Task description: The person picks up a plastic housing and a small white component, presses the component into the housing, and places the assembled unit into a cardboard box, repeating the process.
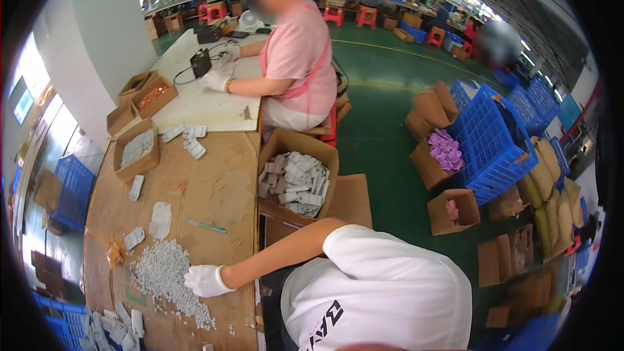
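Note:
My right hand (207, 281), in a white glove, rests at the right edge of a pile of small pale grey pieces (159, 270) on the cardboard-covered table (214, 221). Its fingers are curled together against the pile. Whatever they hold, if anything, is too small to make out. My left hand is out of view. Just past the pile lie a pale grey plastic part (134, 238) and a flat whitish sheet (160, 220). Nearer me, several longer grey-white plastic parts (117, 328) are heaped at the table's left corner.
A green pen (207, 227) lies beyond my hand. A box of grey-white parts (296, 182) stands against the table's right edge. Farther off, a person in pink (302, 58) works with gloved hands. Blue crates (491, 140) and open cartons (453, 211) line the right.

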A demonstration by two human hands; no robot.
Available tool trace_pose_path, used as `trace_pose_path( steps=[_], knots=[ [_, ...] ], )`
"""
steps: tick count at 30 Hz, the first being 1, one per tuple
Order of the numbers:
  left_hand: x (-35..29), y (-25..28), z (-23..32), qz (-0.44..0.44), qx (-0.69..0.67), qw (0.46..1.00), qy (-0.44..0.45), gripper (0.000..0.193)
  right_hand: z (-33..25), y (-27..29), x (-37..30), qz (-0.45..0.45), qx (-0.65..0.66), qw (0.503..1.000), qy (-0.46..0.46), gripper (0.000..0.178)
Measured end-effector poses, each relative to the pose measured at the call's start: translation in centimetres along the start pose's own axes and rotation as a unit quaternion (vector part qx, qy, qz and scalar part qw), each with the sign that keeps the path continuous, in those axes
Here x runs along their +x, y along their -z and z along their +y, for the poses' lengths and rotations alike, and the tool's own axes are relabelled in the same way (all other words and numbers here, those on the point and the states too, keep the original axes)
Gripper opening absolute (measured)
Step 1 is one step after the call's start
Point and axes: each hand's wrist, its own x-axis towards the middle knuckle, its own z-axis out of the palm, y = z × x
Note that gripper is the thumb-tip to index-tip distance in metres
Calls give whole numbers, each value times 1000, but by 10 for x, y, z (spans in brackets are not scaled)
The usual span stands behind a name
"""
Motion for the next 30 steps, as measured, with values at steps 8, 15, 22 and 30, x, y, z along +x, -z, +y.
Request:
trace_pose_path(
  steps=[8, 15, 22, 30],
  knots=[
    [-9, -42, 23, 209, -425, 872, 121, 32, 17, 20, -12, -77, 20, 991, -104, 10],
    [-30, -59, 18, 193, -696, 668, 179, 41, 6, 8, 7, 51, -10, 995, -87, 10],
    [3, -63, 38, 333, -510, 790, 72, 14, 37, 80, -19, 49, 227, 957, -174, 19],
    [-23, -36, 63, 216, -770, 540, 262, 15, -64, 106, -13, -111, 710, 608, -338, 14]
  ],
)
